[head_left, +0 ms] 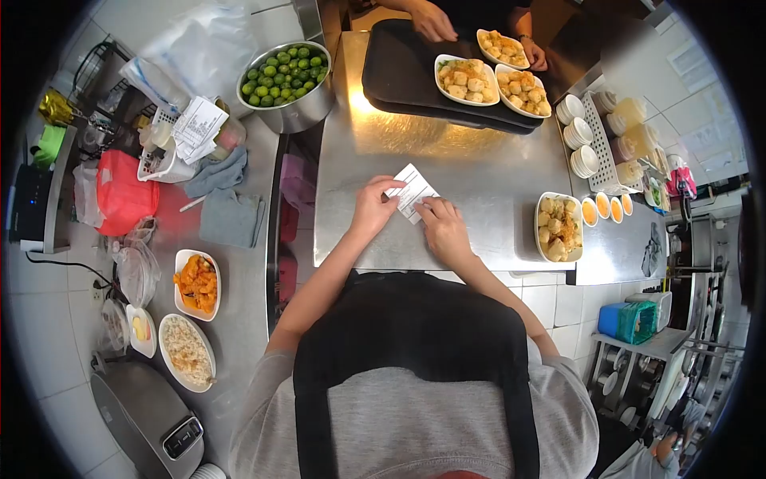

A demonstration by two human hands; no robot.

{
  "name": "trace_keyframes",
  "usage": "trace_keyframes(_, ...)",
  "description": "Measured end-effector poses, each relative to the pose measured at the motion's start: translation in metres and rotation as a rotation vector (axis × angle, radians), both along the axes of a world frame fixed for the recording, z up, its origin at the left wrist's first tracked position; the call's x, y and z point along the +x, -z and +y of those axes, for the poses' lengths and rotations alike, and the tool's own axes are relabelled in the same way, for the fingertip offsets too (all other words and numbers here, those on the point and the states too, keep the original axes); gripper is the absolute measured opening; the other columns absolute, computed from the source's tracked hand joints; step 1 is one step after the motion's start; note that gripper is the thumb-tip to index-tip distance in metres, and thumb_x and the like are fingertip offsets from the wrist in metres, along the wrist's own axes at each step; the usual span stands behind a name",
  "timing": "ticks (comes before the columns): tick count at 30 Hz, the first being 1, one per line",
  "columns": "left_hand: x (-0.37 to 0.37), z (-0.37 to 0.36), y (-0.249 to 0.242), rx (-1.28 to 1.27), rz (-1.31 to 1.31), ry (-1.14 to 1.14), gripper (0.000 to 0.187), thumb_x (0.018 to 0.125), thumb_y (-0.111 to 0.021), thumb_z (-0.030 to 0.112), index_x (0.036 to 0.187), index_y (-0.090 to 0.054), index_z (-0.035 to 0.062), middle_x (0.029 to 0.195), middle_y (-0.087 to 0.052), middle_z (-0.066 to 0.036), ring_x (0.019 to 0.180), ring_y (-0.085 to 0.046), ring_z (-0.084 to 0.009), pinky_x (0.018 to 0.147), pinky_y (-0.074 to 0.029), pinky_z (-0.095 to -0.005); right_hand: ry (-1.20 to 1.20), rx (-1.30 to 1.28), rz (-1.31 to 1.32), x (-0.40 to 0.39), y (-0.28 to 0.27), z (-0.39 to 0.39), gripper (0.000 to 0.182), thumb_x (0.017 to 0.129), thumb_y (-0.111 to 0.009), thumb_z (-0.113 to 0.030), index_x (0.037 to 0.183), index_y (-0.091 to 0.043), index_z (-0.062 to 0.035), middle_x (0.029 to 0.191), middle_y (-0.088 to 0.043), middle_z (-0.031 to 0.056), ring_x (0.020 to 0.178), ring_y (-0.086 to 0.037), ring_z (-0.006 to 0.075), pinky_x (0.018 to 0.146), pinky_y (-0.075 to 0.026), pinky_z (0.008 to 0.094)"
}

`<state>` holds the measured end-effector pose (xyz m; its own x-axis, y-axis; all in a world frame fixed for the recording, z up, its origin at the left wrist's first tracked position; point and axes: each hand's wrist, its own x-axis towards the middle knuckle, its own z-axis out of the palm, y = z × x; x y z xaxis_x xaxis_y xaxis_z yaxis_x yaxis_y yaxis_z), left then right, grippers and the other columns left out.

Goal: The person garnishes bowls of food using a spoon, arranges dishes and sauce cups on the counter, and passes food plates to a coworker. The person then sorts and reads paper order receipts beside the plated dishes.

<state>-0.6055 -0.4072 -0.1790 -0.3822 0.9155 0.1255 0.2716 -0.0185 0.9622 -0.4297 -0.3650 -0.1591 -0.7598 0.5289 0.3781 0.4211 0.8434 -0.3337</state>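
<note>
A small white printed paper slip is held just above the steel counter in front of me. My left hand pinches its left edge. My right hand has its fingers closed at the slip's lower right edge. Off to the right of my right hand, a white bowl of light-brown chunky food stands on the counter near the front edge. Farther back, a black tray carries several more white bowls of similar food. The slip's print is too small to read.
Across the counter, another person's hand reaches over the tray. A steel pot of green limes stands back left. Left side: orange food dish, rice dish, grey cloth. Right: stacked white cups, orange sauce cups, bottle basket.
</note>
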Motion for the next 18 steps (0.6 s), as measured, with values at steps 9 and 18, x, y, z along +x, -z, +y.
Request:
trace_keyframes(9, 0.002, -0.007, 0.003, 0.118, 0.569, 0.059, 0.029, 0.064, -0.068, 0.007, 0.093, -0.066, 0.0083, 0.096, -0.056, -0.010, 0.090, -0.052, -0.0276, 0.077, -0.044, -0.0355, -0.046, 0.278, -0.286, 0.000, -0.023, -0.002, 0.025, 0.075, -0.050, -0.010, 0.098, -0.059, -0.0095, 0.107, -0.052, 0.0086, 0.104, -0.047, 0.0248, 0.090, -0.033, 0.0522)
trace_keyframes(18, -0.038, -0.011, -0.012, 0.200, 0.117, -0.080, 0.024, 0.066, -0.062, -0.004, 0.088, -0.065, 0.0055, 0.091, -0.055, -0.009, 0.072, -0.057, -0.0183, 0.059, -0.046, -0.0249, 0.240, -0.017, 0.055, 0.019, 0.014, 0.039, 0.040, 0.074, -0.053, -0.005, 0.113, -0.046, -0.0034, 0.124, -0.041, 0.0199, 0.113, -0.039, 0.0365, 0.094, -0.031, 0.0448)
